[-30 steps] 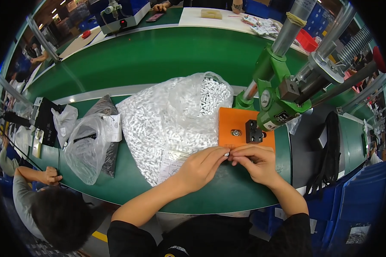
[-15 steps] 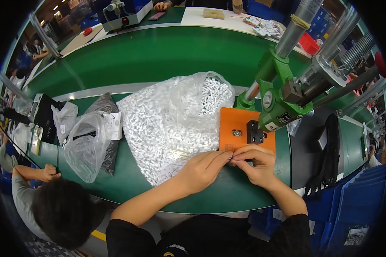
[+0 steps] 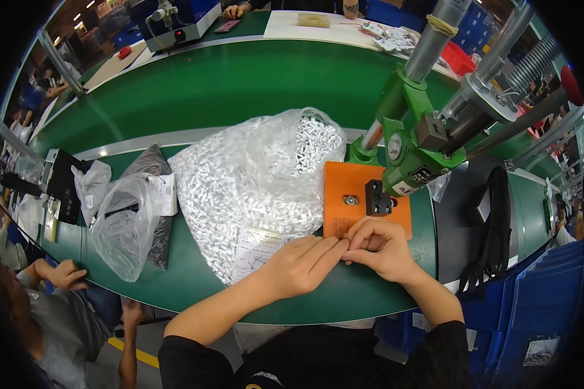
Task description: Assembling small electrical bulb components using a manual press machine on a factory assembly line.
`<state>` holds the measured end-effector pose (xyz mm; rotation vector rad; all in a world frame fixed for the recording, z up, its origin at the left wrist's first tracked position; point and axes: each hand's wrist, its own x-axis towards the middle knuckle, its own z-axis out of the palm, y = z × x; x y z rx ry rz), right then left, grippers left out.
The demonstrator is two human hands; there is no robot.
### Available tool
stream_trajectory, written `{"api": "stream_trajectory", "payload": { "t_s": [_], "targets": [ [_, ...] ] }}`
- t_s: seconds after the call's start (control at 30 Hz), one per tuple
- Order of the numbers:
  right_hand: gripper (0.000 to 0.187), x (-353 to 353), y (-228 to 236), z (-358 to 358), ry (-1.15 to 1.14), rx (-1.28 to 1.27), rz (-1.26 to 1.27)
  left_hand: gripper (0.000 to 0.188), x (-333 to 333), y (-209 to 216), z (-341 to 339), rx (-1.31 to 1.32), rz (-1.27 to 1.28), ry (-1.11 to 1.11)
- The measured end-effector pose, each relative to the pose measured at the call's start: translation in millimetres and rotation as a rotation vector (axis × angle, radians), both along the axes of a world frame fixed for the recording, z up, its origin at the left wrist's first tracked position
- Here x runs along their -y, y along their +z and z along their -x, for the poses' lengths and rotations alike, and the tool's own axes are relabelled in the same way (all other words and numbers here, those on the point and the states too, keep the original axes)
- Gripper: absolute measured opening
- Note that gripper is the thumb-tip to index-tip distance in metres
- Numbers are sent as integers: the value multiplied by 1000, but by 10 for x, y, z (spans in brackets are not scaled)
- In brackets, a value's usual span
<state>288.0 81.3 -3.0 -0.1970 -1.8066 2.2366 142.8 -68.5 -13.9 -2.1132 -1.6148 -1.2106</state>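
Now the left hand (image 3: 303, 267) and the right hand (image 3: 381, 251) meet at their fingertips, close to the front edge of the orange plate (image 3: 336, 188). Both are pinching, but one cannot tell what, if anything, is grasped between them. On this plate sits a black block (image 3: 377, 200), near the green press (image 3: 401, 155). Just left lies the clear bag (image 3: 240, 172) of small white parts (image 3: 315, 146).

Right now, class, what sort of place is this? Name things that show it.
Probably a factory assembly workshop, judging by the green press with an orange base, the large clear bag of small whitish parts, and the green workbench.
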Motion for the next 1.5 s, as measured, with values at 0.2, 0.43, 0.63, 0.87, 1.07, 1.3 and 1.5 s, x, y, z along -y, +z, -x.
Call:
{"api": "stream_trajectory", "payload": {
  "t_s": [0.2, 0.43, 0.63, 0.87, 1.07, 1.3, 1.5],
  "targets": [
    [21, -43, 146, 0, 67, 83, 100, 44, -25, -33, 6, 173, -38, -72],
    [12, -120, 96, -2, 196, 146, 39, 41, -69, -46, -4, 197, -62, -59],
    [11, -133, 140, -16, 123, 118, 65, 24, -89, -2, -4, 206, -125, 85],
    [29, -382, 391, -192, -653, -415, -961, 21, -160, 69, 7, 275, -100, 87],
    [43, -829, 356, -295, -1015, -442, -582, 11, -582, 147, 13, 417, 30, 116],
    [45, -1283, 100, -272, -1173, -262, -583, 6, -897, 20, 72, 367, 53, 85],
    [44, -1334, 62, -287, -1152, -211, -631, 10, -906, 26, 40, 336, 31, 103]
  ]
}}
